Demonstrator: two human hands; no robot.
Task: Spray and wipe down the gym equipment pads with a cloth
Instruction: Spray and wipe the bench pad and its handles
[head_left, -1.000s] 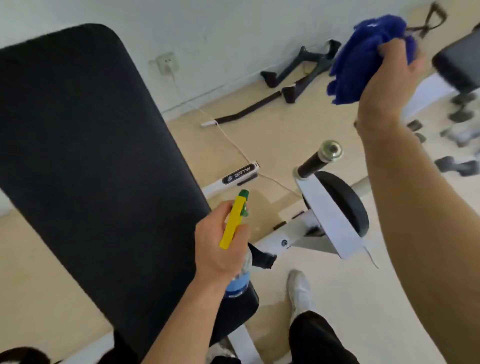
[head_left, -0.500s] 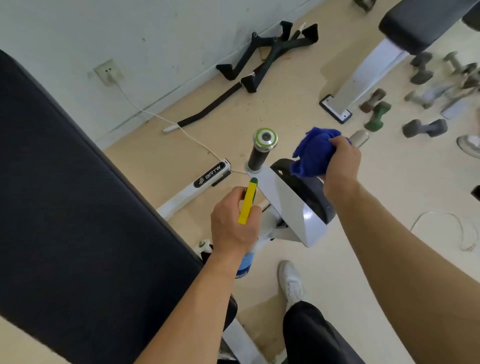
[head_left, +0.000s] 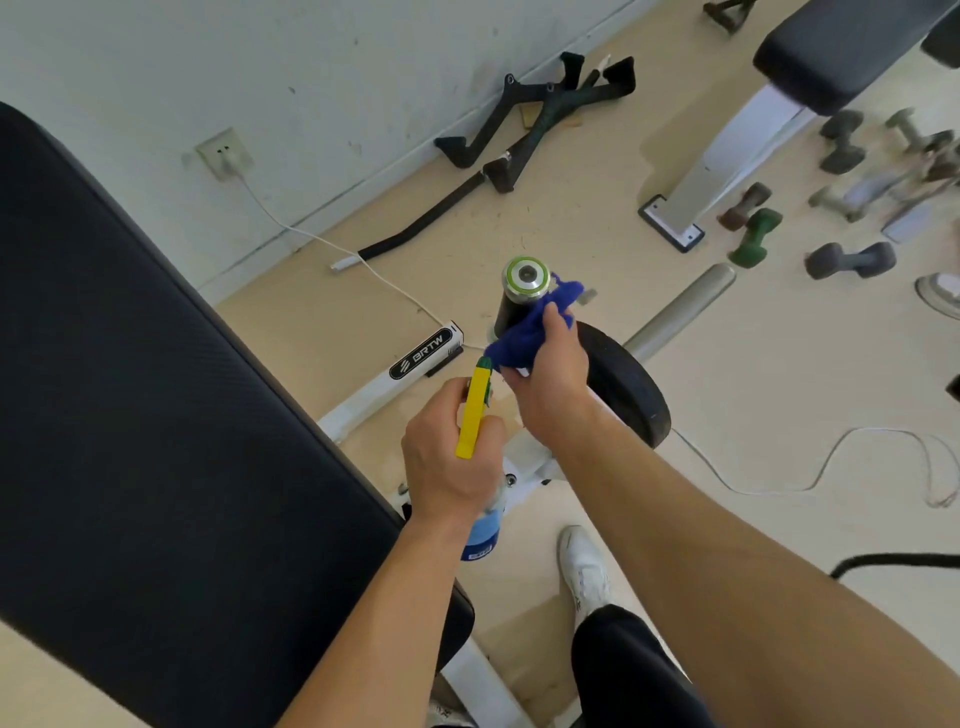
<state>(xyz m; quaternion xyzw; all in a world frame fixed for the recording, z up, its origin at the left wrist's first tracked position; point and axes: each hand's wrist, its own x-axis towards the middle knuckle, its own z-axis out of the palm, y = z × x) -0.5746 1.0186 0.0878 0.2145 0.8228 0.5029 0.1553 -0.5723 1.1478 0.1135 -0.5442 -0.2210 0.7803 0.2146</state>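
- The right hand (head_left: 550, 374) reaches forward, fingers curled round the blue cloth (head_left: 524, 332), pressing it against the black roller pad (head_left: 511, 312).
- The left hand (head_left: 449, 457) grips the spray bottle (head_left: 475, 415), nozzle forward, beside the bench pad (head_left: 156, 415).

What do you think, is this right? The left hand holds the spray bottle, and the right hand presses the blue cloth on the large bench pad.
No. In the head view the right hand presses the blue cloth on the black metal-capped grip, not the bench pad. The left hand holds the spray bottle.
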